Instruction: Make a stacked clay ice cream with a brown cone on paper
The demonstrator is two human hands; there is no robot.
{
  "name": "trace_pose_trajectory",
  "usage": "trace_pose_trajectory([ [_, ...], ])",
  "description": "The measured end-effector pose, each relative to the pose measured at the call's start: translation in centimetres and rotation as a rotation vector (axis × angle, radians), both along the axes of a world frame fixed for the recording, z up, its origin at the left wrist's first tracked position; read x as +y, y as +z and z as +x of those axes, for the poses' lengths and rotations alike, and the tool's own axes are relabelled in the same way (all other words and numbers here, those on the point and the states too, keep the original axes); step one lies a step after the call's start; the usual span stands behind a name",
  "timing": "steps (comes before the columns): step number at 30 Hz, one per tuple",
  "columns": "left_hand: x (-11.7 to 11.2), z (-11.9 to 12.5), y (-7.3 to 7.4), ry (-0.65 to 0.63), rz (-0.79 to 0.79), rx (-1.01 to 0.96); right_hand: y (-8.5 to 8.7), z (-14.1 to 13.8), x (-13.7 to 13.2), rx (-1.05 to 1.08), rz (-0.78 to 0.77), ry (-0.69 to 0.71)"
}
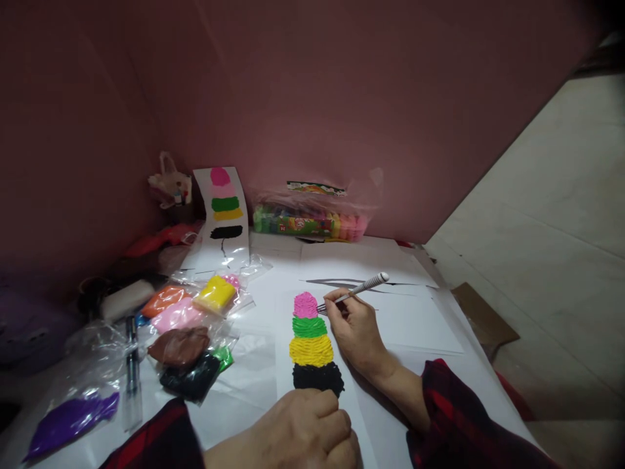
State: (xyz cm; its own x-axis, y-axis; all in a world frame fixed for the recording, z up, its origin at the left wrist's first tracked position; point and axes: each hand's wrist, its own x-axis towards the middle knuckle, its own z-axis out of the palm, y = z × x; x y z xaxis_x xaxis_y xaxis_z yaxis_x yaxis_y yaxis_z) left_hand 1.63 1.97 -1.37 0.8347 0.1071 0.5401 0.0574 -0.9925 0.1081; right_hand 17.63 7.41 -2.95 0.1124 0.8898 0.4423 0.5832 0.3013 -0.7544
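Observation:
My right hand pinches a striped texturing tool with several thin wire prongs. The prongs touch or hover at the right edge of a pink clay patch on a white sheet. Below the pink lie green, yellow and black clay patches, stacked in a column with grooved surfaces. My left hand rests over the sheet's lower part, just below the black patch. Its fingers are curled under, and whatever lies beneath them is hidden.
On the left are bagged clays: yellow, brown, black and purple, beside a clear-ended pen. A painted sheet leans on the wall. A bag of coloured clay stands at the back. More white paper lies right.

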Motion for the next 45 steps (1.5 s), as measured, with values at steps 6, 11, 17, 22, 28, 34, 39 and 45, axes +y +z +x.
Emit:
trace_pose_trajectory([
  [6,-0.04,-0.03,0.05,-0.008,-0.008,0.013,0.24,-0.07,-0.26,0.033,-0.010,-0.003],
  [11,-0.04,-0.12,0.38,-0.003,-0.014,0.044,0.09,0.03,-0.26,-0.005,0.001,0.012],
  [17,-0.08,-0.17,0.40,-0.011,-0.030,0.047,-0.13,0.16,-0.09,0.010,-0.001,-0.033],
  [22,-0.15,-0.12,0.47,0.004,-0.030,0.048,0.40,-0.01,-0.32,0.047,-0.022,0.027],
  [28,-0.13,-0.14,0.53,-0.003,-0.038,0.052,0.18,0.00,-0.40,-0.020,0.008,-0.002],
  [34,-0.09,-0.06,0.18,-0.007,-0.033,0.032,0.33,0.04,-0.34,0.047,-0.015,-0.002],
  [39,-0.14,-0.01,0.05,-0.001,-0.014,0.017,0.30,-0.06,-0.39,-0.010,-0.017,0.056],
  [45,-0.07,0.01,-0.12,-0.005,0.000,-0.018,0.24,0.13,-0.39,0.107,-0.011,-0.034],
])
